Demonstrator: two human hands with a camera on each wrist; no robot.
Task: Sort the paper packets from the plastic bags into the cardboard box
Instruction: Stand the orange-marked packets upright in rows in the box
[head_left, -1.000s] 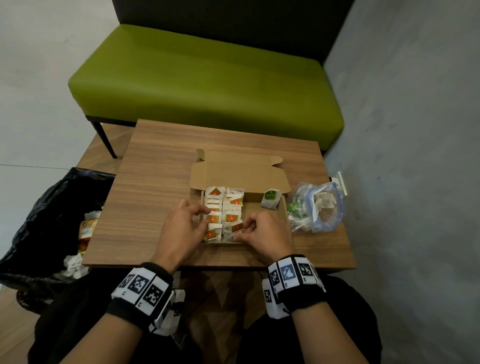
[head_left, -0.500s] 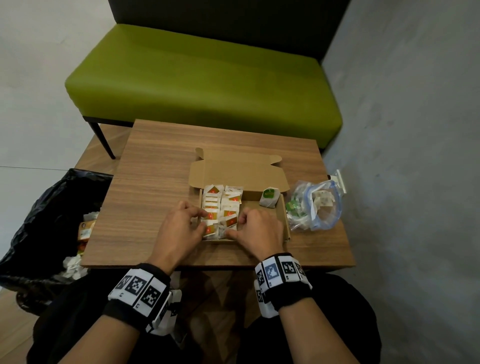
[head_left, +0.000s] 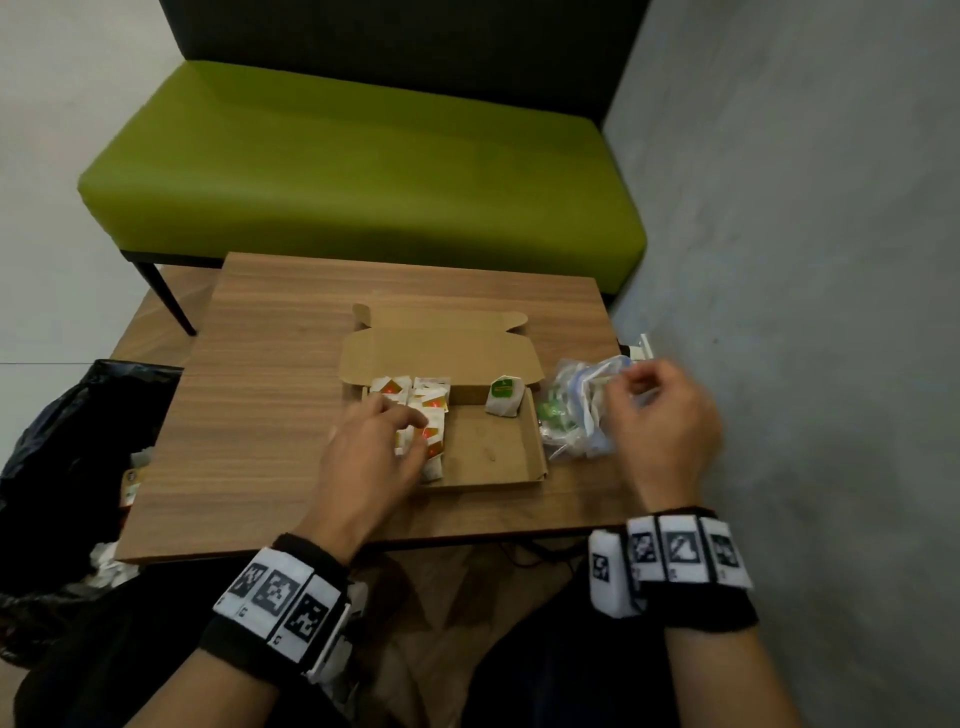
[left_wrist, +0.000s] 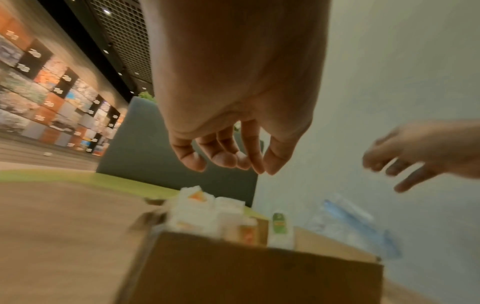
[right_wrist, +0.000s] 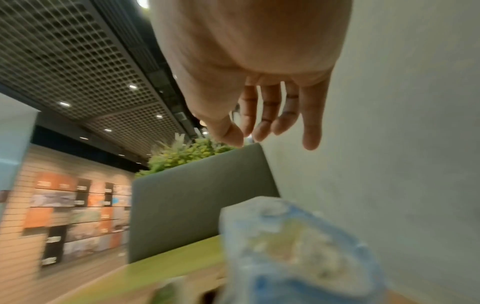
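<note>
Your left hand (head_left: 374, 452), fingers relaxed, hovers over orange-marked paper packets (head_left: 434, 410) at the cardboard box's (head_left: 493, 457) left end; your right hand (head_left: 662, 415), empty, hangs above the plastic bag (head_left: 576, 410) just right.

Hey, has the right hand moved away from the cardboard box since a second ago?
Yes. The right hand has left the cardboard box and moved right, now above the plastic bag.
</note>
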